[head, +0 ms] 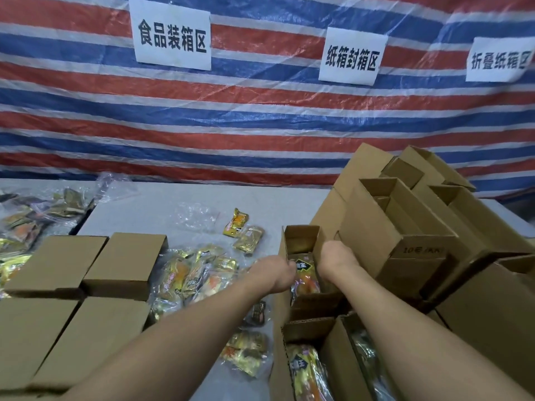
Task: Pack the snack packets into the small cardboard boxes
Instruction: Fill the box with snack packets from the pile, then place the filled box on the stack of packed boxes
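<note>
Both hands, left hand (278, 274) and right hand (335, 256), reached into the open box (298, 241), apparently seating packets (307, 280) beneath fingers hidden from view; closing flaps likely followed.

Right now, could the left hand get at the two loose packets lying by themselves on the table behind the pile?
Probably yes. The left hand is at the open box, and the two packets lie just beyond it on bare table with nothing over them; only the packet pile sits nearby.
</note>
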Demonstrator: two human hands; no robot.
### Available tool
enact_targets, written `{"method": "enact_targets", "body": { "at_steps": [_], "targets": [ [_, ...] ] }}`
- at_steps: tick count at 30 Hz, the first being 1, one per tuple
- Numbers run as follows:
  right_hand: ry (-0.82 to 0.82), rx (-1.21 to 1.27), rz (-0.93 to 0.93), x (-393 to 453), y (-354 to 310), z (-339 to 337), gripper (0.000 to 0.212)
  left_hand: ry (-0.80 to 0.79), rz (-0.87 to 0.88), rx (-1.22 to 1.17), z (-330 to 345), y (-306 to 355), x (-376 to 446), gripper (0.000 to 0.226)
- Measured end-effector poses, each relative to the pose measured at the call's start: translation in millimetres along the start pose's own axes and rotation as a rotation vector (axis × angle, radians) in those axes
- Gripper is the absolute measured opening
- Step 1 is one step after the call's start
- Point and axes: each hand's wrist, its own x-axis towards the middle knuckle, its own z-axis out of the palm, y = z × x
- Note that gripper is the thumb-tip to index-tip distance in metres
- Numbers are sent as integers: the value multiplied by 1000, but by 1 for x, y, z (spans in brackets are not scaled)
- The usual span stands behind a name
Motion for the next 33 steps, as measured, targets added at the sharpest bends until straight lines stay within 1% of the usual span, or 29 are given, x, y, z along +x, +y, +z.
{"method": "enact_targets", "body": {
  "at_steps": [8,12,15,17,19,21,23,25,27,30,31,33],
  "targets": [
    [36,-42,28,9,7,3,21,11,36,-6,8,7,8,52],
    [12,-62,29,7,9,7,23,-26,26,-13,13,8,9,54],
    [13,-69,27,6,8,8,27,-26,40,-24,16,6,10,62],
    [21,-84,21,5,8,6,28,-28,37,-25,17,3,12,73],
    [42,-103,9,3,7,3,26,-10,24,-36,17,-2,13,84],
    [72,-124,-14,2,6,-2,22,18,24,-56,15,-9,13,88],
    [100,-129,-47,1,3,-9,20,58,38,-83,12,-18,12,79],
    [136,-117,-89,1,-3,-17,17,88,40,-109,9,-36,11,63],
    [190,-105,-138,1,-14,-26,12,81,4,-96,8,-61,9,48],
    [244,-64,-263,-2,-43,-32,7,71,-56,-50,9,-108,-2,36],
    [255,-45,-327,-4,-54,-32,8,81,-71,-43,11,-125,-8,33],
    [258,17,-457,-10,-79,-27,18,129,-103,-58,15,-161,-26,26]
  ]
}}
